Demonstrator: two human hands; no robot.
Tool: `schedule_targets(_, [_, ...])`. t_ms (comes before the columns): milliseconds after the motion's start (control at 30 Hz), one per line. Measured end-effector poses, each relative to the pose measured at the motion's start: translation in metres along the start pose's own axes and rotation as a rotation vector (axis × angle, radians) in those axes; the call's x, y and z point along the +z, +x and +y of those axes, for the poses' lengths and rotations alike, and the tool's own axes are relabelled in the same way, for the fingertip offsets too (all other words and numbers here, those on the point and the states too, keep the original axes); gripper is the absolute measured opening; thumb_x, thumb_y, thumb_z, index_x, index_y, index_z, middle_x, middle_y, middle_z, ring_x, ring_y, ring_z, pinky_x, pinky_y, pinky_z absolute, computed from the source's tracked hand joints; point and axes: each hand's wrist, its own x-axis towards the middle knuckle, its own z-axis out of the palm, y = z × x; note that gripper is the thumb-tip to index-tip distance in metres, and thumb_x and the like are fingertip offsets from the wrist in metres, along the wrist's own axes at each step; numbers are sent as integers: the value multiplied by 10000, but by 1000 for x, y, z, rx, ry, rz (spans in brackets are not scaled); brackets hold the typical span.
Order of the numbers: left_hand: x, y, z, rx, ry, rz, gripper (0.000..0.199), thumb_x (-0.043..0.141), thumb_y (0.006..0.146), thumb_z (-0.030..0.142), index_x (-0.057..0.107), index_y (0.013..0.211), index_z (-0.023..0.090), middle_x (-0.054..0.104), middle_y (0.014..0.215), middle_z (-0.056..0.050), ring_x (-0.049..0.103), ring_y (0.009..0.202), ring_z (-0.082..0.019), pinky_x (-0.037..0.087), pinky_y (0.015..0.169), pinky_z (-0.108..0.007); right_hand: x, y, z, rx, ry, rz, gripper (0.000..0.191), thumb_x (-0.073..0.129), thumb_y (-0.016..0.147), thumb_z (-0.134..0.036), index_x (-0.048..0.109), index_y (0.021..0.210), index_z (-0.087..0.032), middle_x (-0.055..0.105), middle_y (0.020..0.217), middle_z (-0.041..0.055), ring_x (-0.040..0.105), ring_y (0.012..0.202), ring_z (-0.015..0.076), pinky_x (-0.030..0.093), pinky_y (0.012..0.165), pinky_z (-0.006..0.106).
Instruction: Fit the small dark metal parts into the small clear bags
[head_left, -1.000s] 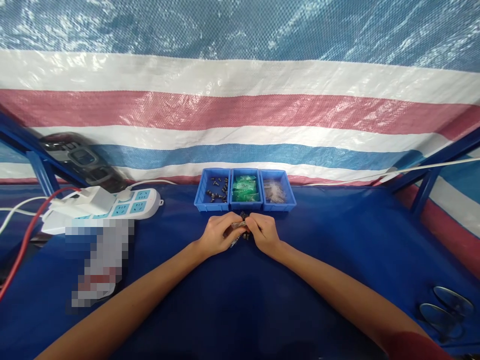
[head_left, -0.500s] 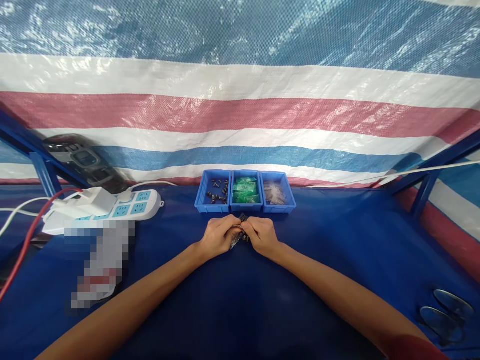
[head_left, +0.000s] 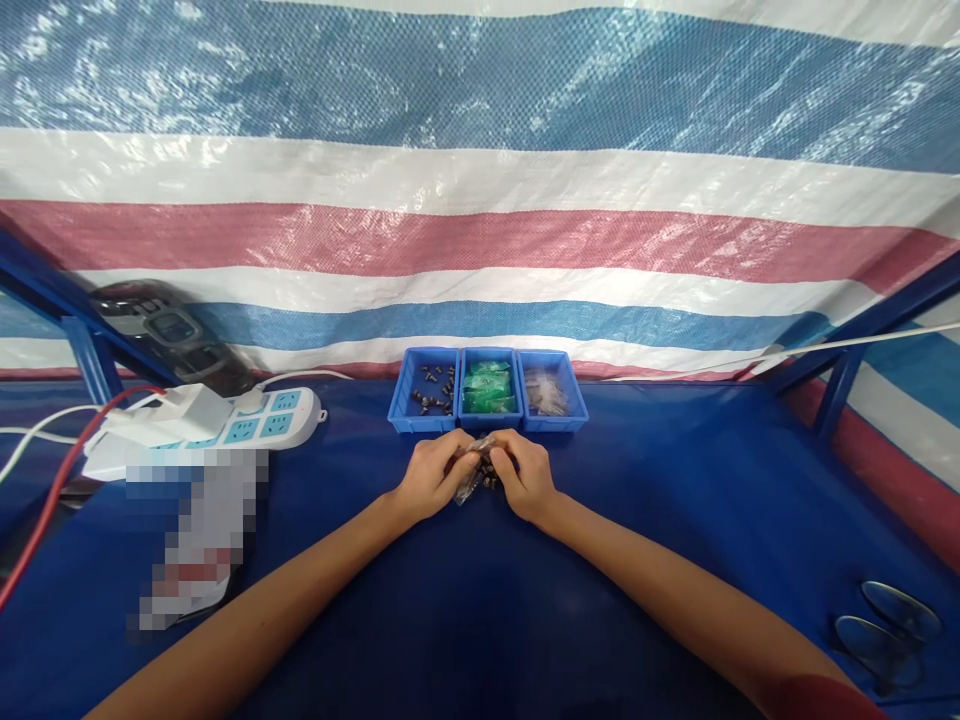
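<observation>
A small clear plastic bag (head_left: 467, 486) is stretched between my two hands, in front of the bins. My left hand (head_left: 436, 476) is closed on its left part, thumb pressed against the fingers. On the other side my right hand (head_left: 528, 476) pinches the bag's upper right edge. Several small dark screws (head_left: 490, 480) show between the hands; whether they lie in the bag or on the table, I cannot tell. The fingertips partly hide the bag.
Three blue bins stand behind my hands: one with loose screws (head_left: 432, 375), one with green packets (head_left: 487, 385), one with clear bags of small parts (head_left: 547, 392). A white power strip (head_left: 292, 425) with cables lies left. Eyeglasses (head_left: 877, 635) rest at the lower right.
My hands have turned slightly, and more of the clear bag shows between them. The camera view has shifted a little; the bins stay where they were.
</observation>
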Motion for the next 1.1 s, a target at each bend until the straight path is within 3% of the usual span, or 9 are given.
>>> schedule_targets(133, [-1,1,2,-78,-25,53,224,410,929,309,514,797,161,549,621,30,507,522,-84,390,540,-200,0,-1,-1,-26,0,5,289,454,906,-259,496,1182,-186,613,839,45,570,619,128,493,625,254])
schedule_targets(400, [0,0,1,-145,-65,5,303,399,930,338,446,685,165,449,547,48,438,490,-79,334,507,-204,1,-1,-1,-139,-34,34,403,469,902,-180,464,1305,-209,628,978,72,599,694,124,532,680,256])
schedule_targets(533, [0,0,-1,-154,-78,-26,336,390,931,356,430,657,166,428,549,44,415,500,-81,326,515,-206,3,-1,0,-152,-50,34,320,456,914,-203,547,1220,-206,625,1034,89,627,752,134,550,685,255])
schedule_targets(700, [1,0,-6,-113,-94,-53,399,338,940,408,404,629,168,395,551,38,388,499,-86,311,513,-220,3,-1,0,-111,-20,59,219,508,897,-223,608,1089,-194,635,913,66,604,640,116,533,608,238])
schedule_targets(900, [4,-2,-8,-42,-97,-47,394,422,883,525,512,763,161,509,641,18,456,539,-95,355,541,-223,-1,-2,1,-33,-39,50,186,512,892,-284,618,1011,-188,639,839,47,608,680,135,516,650,256])
schedule_targets(1100, [6,-1,-3,8,16,52,140,504,895,274,548,811,171,596,712,9,545,603,-92,418,585,-203,0,-1,-2,38,-47,75,170,479,905,-281,607,869,-175,605,715,24,560,608,127,467,607,252])
